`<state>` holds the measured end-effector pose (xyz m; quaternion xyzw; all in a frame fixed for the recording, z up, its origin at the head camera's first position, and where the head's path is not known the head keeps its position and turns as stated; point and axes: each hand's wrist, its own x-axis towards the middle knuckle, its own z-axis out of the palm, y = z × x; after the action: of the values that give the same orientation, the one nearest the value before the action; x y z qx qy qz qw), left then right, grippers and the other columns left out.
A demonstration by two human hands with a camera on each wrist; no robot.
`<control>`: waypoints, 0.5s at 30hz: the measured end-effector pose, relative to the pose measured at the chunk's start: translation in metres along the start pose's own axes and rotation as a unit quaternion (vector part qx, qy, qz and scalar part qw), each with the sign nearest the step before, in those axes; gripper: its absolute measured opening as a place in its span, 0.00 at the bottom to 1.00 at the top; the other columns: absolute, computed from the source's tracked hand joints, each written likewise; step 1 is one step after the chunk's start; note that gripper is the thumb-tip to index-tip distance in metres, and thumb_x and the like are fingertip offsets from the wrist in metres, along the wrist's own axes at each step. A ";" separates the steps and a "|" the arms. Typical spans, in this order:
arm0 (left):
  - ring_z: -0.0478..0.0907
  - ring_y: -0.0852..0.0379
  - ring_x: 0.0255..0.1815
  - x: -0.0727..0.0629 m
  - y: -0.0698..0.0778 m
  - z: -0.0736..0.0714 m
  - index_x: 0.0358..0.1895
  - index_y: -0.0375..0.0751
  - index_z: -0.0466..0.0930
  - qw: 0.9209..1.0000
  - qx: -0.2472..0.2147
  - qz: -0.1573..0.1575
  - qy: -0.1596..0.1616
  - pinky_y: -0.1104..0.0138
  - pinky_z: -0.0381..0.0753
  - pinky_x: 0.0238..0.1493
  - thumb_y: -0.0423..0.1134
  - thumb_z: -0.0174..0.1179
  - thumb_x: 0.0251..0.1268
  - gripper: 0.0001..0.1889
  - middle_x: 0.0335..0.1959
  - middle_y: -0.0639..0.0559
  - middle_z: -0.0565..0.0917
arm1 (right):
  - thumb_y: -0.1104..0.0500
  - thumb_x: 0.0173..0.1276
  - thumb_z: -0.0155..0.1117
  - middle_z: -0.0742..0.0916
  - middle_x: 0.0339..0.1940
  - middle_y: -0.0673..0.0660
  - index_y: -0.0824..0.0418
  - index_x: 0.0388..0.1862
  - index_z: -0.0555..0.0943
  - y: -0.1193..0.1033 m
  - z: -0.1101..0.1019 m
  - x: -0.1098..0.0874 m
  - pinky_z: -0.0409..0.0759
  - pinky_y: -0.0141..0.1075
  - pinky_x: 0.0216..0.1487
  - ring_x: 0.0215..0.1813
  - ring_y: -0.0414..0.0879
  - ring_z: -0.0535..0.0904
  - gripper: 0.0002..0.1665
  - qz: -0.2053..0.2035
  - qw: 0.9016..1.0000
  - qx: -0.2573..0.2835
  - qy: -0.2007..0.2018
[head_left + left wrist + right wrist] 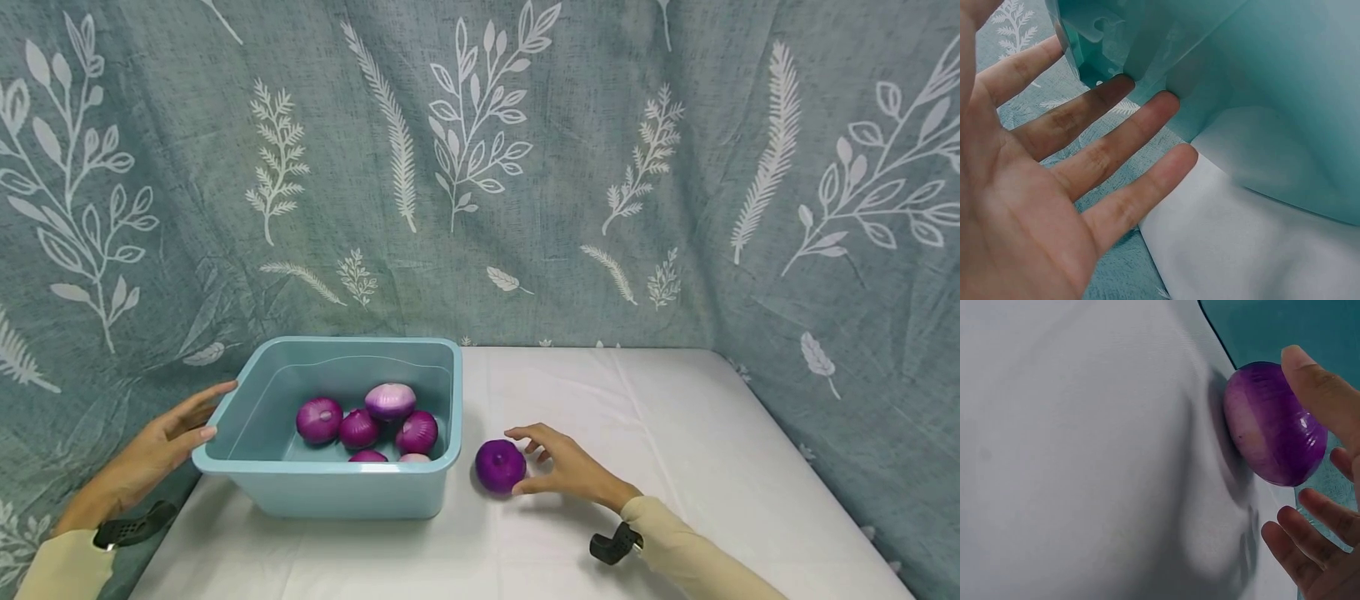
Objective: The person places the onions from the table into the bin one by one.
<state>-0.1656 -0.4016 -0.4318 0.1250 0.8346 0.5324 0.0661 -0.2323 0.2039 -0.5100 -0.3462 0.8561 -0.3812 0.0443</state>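
Observation:
A purple onion (500, 467) sits on the white table, just right of a light blue plastic tub (337, 492). My right hand (566, 471) is beside it, thumb and fingers spread around its right side. In the right wrist view, the thumb (1325, 394) overlaps the onion (1275, 425), while the other fingers stay apart from it; whether the thumb touches cannot be told. At the tub's left rim is my left hand (153, 450), its fingers extended along the edge. The left wrist view has those fingers (1141, 181) nearly straight beside the tub wall (1285, 112).
Several purple onions lie inside the tub, among them a paler one (390, 402) and a darker one (319, 419); the front wall partly hides two. A leaf-patterned blue-green cloth (495, 292) hangs behind and beside the white-covered table (585, 383).

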 end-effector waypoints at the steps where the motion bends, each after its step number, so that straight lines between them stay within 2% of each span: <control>1: 0.61 0.77 0.65 0.000 0.000 0.000 0.85 0.61 0.45 1.000 0.000 0.000 0.000 0.30 0.64 0.64 0.41 0.46 0.86 0.33 0.82 0.42 0.52 | 0.39 0.55 0.82 0.80 0.66 0.49 0.50 0.74 0.73 0.000 0.001 0.000 0.83 0.46 0.54 0.56 0.50 0.79 0.49 -0.003 1.000 -0.002 0.001; 3: 0.61 0.78 0.65 0.000 0.001 0.000 0.85 0.61 0.45 1.000 0.000 0.000 0.001 0.30 0.65 0.64 0.41 0.46 0.86 0.33 0.82 0.43 0.52 | 0.39 0.55 0.82 0.80 0.64 0.48 0.52 0.74 0.74 0.001 0.004 0.000 0.83 0.46 0.53 0.55 0.47 0.79 0.50 -0.010 1.000 -0.003 0.004; 6: 0.62 0.78 0.65 0.000 0.000 -0.001 0.85 0.61 0.45 1.000 0.005 0.003 0.000 0.39 0.72 0.64 0.40 0.46 0.86 0.33 0.82 0.44 0.53 | 0.41 0.55 0.83 0.81 0.62 0.47 0.54 0.73 0.73 0.001 0.007 0.000 0.83 0.46 0.51 0.53 0.46 0.79 0.50 -0.017 1.000 -0.001 0.003; 11: 0.61 0.77 0.66 -0.001 0.000 0.000 0.85 0.60 0.45 1.000 0.003 0.009 -0.001 0.38 0.70 0.64 0.40 0.45 0.86 0.33 0.82 0.47 0.53 | 0.42 0.55 0.83 0.81 0.61 0.47 0.55 0.73 0.74 0.001 0.010 0.000 0.84 0.45 0.50 0.51 0.45 0.79 0.49 -0.019 1.000 0.006 0.006; 12: 0.61 0.77 0.66 -0.001 0.000 0.000 0.85 0.60 0.45 1.000 0.001 0.008 -0.002 0.41 0.71 0.65 0.40 0.45 0.86 0.33 0.82 0.48 0.53 | 0.43 0.55 0.83 0.81 0.61 0.46 0.55 0.73 0.74 0.001 0.011 0.000 0.84 0.45 0.51 0.52 0.45 0.79 0.49 -0.018 1.000 0.006 0.007; 13: 0.60 0.77 0.66 -0.001 0.000 0.000 0.85 0.60 0.45 1.000 0.000 0.011 -0.003 0.38 0.70 0.65 0.39 0.45 0.86 0.33 0.82 0.48 0.53 | 0.43 0.56 0.83 0.81 0.61 0.46 0.55 0.73 0.74 0.002 0.011 0.000 0.84 0.44 0.51 0.52 0.45 0.79 0.48 -0.020 1.000 0.006 0.009; 15: 0.61 0.77 0.66 -0.002 0.002 0.000 0.85 0.61 0.45 1.000 0.000 0.006 0.000 0.50 0.75 0.64 0.40 0.45 0.86 0.33 0.82 0.50 0.54 | 0.45 0.56 0.84 0.81 0.61 0.46 0.55 0.72 0.75 0.003 0.012 0.001 0.84 0.44 0.51 0.52 0.46 0.79 0.47 -0.021 1.000 0.009 0.014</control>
<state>-0.1640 -0.4016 -0.4302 0.1300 0.8340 0.5325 0.0634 -0.2305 0.1976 -0.5203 -0.3588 0.8457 -0.3942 0.0270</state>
